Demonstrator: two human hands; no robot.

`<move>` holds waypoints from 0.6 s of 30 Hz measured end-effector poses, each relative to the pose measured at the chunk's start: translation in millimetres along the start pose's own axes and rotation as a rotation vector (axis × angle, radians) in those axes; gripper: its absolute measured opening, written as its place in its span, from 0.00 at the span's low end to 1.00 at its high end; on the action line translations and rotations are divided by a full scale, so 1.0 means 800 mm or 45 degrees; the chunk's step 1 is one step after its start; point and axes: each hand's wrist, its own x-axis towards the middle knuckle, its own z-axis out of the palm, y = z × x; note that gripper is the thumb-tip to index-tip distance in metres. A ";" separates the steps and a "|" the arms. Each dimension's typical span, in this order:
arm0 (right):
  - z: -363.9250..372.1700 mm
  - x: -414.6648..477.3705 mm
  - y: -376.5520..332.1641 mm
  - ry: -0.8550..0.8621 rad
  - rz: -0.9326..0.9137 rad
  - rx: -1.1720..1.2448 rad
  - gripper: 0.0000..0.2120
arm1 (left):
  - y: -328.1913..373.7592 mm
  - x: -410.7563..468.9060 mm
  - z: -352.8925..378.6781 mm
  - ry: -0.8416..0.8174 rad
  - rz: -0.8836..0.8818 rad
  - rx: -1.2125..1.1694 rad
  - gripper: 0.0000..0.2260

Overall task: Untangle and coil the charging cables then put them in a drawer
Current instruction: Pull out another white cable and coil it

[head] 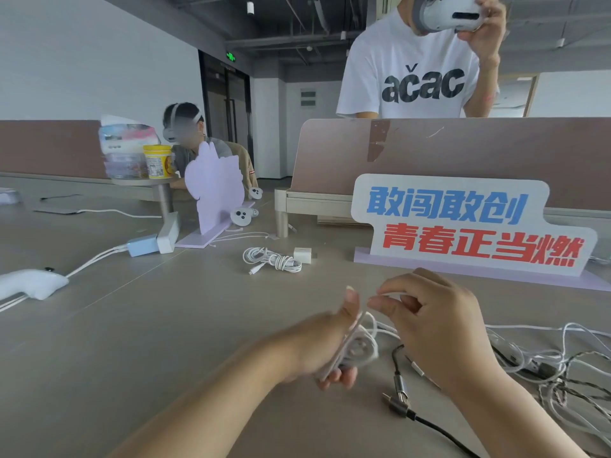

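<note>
While the left hand [330,345] is curling its fingers round a blurred white coil [360,350] above the tabletop [165,325], right hand [439,328] pinching its loose strand, cable tangle [545,361] lying just right, plug [398,403] lying beneath, bundled cable [272,259] and charger [302,255] resting beyond, sign [463,226] standing behind.

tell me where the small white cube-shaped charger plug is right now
Head view: the small white cube-shaped charger plug sits centre on the grey table, just right of a bundled white cable and left of the white slogan sign.
</note>
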 end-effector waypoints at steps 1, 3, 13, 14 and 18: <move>-0.002 0.000 0.000 -0.003 0.074 0.056 0.05 | 0.003 -0.003 0.006 -0.092 0.057 -0.002 0.49; -0.004 0.002 0.002 -0.063 0.269 0.214 0.07 | 0.010 -0.008 0.014 -0.085 0.230 0.046 0.45; 0.009 0.000 0.009 -0.348 0.650 0.384 0.09 | 0.030 -0.019 -0.003 0.378 0.684 -0.355 0.26; 0.013 -0.003 0.006 -0.362 0.600 0.296 0.10 | 0.031 -0.016 -0.005 0.464 0.641 -0.429 0.29; 0.021 -0.012 -0.014 -0.434 0.367 0.097 0.10 | 0.015 0.001 -0.028 0.931 0.222 -0.366 0.27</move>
